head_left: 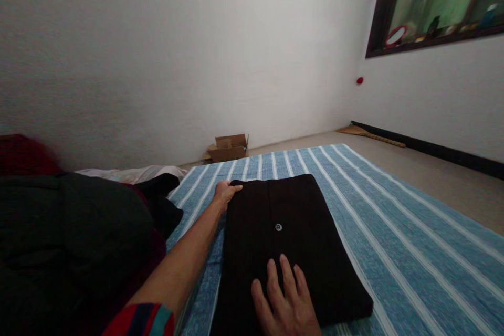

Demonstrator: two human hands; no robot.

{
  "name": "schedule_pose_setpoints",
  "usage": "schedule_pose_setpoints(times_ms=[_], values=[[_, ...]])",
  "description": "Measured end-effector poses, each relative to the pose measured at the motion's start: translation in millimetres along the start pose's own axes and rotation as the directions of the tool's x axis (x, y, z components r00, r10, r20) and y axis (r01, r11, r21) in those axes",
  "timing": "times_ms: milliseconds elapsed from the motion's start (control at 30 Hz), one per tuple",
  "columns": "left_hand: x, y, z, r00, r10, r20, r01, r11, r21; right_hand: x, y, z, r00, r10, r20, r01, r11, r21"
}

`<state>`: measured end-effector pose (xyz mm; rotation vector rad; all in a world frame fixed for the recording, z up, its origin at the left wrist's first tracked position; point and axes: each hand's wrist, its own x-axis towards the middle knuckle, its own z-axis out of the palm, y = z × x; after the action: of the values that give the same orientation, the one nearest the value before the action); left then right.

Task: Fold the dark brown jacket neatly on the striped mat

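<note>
A black garment with a round button lies folded into a neat rectangle on the blue-and-white striped bedsheet. At its far left corner my left hand grips the edge, thumb on top and the other fingers mostly hidden along the side. My right hand rests over the near part of the garment, fingers spread, below the button, with nothing held in it.
A heap of dark clothes fills the left side, beside my left forearm. Past the bed's far edge, an open cardboard box stands against the wall. A broom lies on the floor at right, below a window.
</note>
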<state>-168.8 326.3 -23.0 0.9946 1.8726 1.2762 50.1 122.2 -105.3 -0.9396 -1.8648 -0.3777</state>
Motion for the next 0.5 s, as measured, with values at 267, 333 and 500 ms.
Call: schedule_pose_setpoints(times_ms=[267, 333, 500], values=[[6, 1, 0.2, 0.983, 0.103, -0.149, -0.097, 0.994, 0.048, 0, 3, -3, 0.997, -0.037, 0.065, 0.037, 0.999, -0.008], [3, -2, -3.0, 0.994, 0.05, -0.097, -0.05, 0.999, 0.001, 0, 3, -4, 0.998, -0.03, 0.063, 0.03, 0.999, -0.009], [-7, -9, -16.0, 0.999, -0.049, 0.024, 0.051, 0.993, -0.109, -1, 0, -4, 0.996, -0.01, 0.088, 0.011, 1.0, -0.005]])
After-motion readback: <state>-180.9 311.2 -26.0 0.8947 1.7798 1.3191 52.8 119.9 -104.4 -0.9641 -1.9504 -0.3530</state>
